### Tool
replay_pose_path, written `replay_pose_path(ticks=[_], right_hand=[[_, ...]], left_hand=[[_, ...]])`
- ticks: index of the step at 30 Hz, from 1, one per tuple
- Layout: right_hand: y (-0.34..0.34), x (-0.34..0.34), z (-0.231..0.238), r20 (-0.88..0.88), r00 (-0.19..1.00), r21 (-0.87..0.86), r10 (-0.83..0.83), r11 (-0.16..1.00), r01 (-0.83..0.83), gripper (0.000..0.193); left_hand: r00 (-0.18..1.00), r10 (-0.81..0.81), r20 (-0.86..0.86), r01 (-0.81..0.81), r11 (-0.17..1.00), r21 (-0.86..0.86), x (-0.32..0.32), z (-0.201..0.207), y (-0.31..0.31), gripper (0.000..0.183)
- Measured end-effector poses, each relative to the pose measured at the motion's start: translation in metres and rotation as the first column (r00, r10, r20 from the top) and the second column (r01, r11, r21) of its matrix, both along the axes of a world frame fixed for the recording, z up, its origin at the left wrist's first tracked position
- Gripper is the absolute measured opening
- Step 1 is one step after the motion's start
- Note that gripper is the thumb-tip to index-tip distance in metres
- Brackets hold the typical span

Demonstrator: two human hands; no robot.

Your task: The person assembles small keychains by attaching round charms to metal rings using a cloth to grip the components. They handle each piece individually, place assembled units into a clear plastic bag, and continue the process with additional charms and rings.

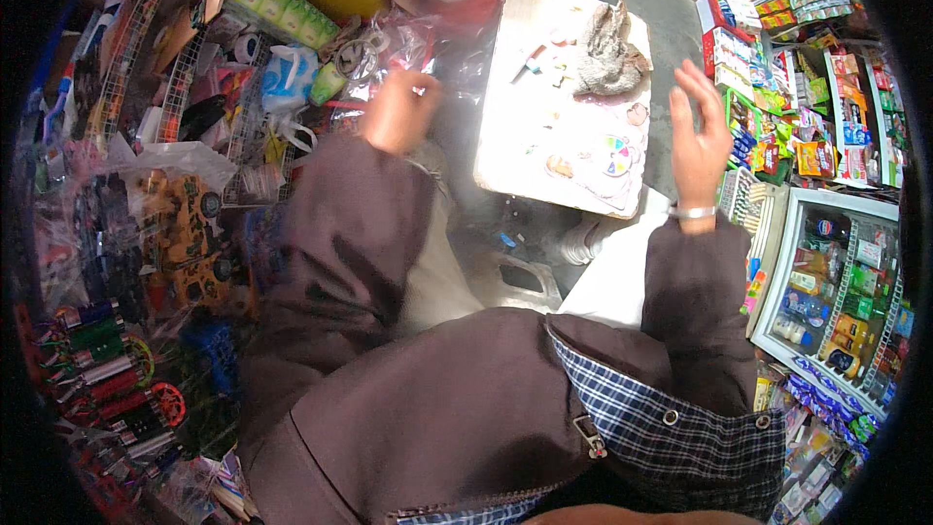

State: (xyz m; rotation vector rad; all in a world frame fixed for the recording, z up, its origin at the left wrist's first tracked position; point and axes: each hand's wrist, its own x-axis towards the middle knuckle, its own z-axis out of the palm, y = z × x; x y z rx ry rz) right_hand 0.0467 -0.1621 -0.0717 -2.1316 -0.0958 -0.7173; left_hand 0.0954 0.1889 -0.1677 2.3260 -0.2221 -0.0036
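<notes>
My left hand (pixel 401 112) is curled closed beside crumpled clear plastic (pixel 403 44), left of a white board. It is blurred, and a small pale spot shows at its fingers; what it holds, if anything, I cannot make out. My right hand (pixel 700 141) hovers past the board's right edge with its fingers apart and nothing in it. The white board (pixel 501 141), rounded at the corners, bears a colourful printed picture and a few small bits. A crumpled grey cloth (pixel 610 53) lies on its far right part.
Wire racks (pixel 175 87) with packaged goods and boxed toy trucks (pixel 185 238) crowd the left. To the right stand snack and sweet packets (pixel 816 160) and a glass-topped drinks cooler (pixel 826 282). A metal-framed stool (pixel 520 277) is below the board.
</notes>
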Motion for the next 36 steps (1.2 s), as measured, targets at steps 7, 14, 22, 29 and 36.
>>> replay_pose_path(ticks=[7,14,22,29,36], right_hand=[[0.043,-0.046,-0.005,0.008,0.884,0.089,0.468,0.880,-0.467,0.011],[0.040,-0.040,-0.014,-0.130,0.865,0.233,0.485,0.863,-0.449,0.010],[0.043,-0.039,-0.013,-0.152,0.838,0.219,0.524,0.844,-0.489,0.007],[0.048,-0.042,-0.003,-0.162,0.858,0.218,0.487,0.866,-0.450,0.009],[0.054,-0.048,-0.006,-0.059,0.909,0.314,0.412,0.872,-0.375,0.016]], left_hand=[[0.946,0.321,-0.033,-0.260,0.817,0.516,0.083,-0.076,0.082,0.028],[0.946,0.322,-0.040,-0.204,0.686,0.698,0.093,-0.083,0.081,0.028],[0.960,0.275,0.060,-0.234,0.662,0.712,0.096,-0.103,0.095,0.021],[0.972,0.234,0.024,-0.214,0.921,-0.325,0.066,-0.019,0.062,0.011],[0.944,-0.298,-0.142,0.139,0.748,-0.649,-0.054,0.084,-0.059,0.008]])
